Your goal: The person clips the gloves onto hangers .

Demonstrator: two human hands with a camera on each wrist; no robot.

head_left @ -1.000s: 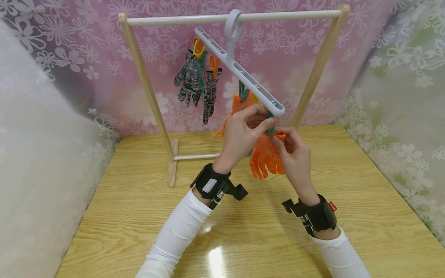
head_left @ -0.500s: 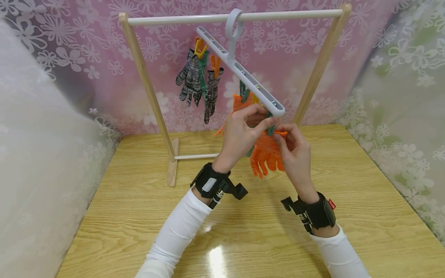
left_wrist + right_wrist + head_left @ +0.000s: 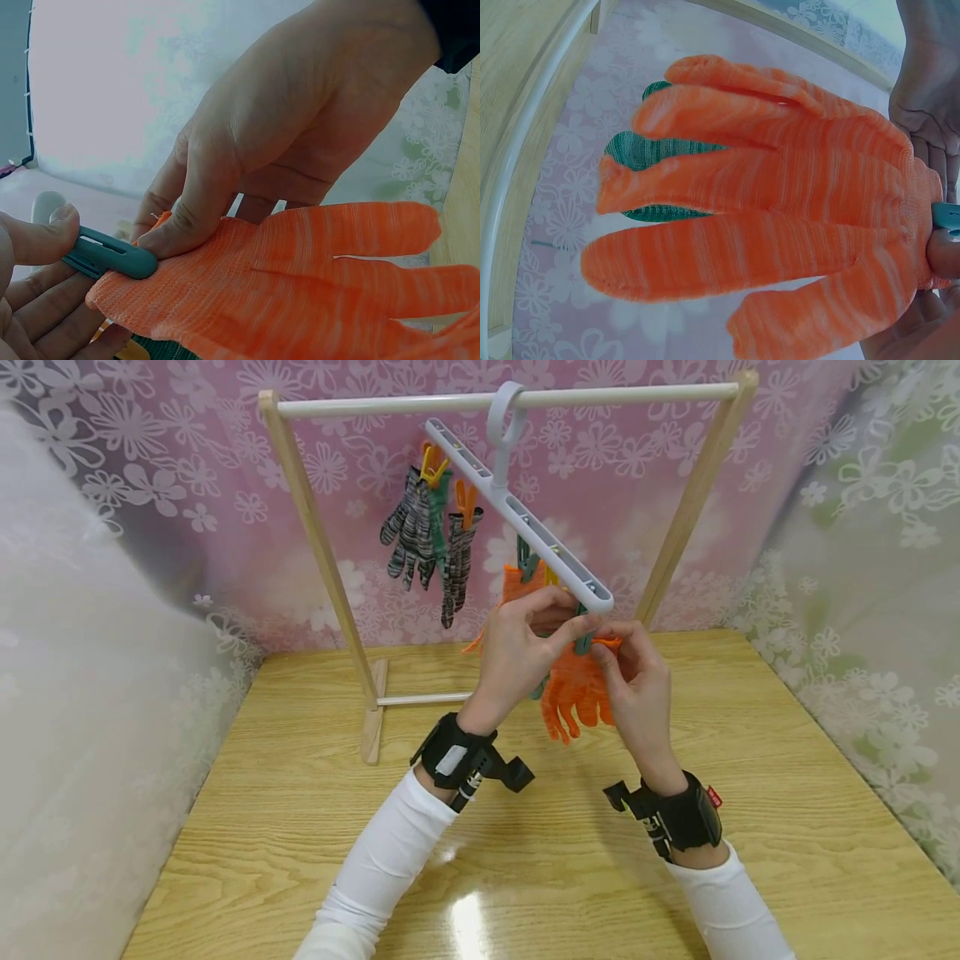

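Observation:
An orange knit glove (image 3: 576,697) hangs fingers-down below the front end of a grey clip hanger (image 3: 558,558). My left hand (image 3: 513,647) pinches the green clothespin (image 3: 583,640) at that end. In the left wrist view the clothespin (image 3: 120,256) lies over the glove's cuff, with my left thumb pressing its upper end. My right hand (image 3: 639,689) pinches the same cuff between thumb and fingers, right beside the clothespin. A second orange glove (image 3: 521,578) hangs behind, partly hidden by my left hand. Behind the front glove, the right wrist view shows a green glove (image 3: 641,150).
The hanger hooks over the white bar (image 3: 390,404) of a wooden rack (image 3: 315,535). At its far end hang a grey-black glove (image 3: 411,531), another grey-black one (image 3: 457,564) and a green one, on orange and yellow clothespins. The wooden table (image 3: 315,827) lies below.
My right hand has risen slightly with the glove's cuff, closer to the clothespin. My left hand has stayed at the clothespin. The hanger has barely shifted.

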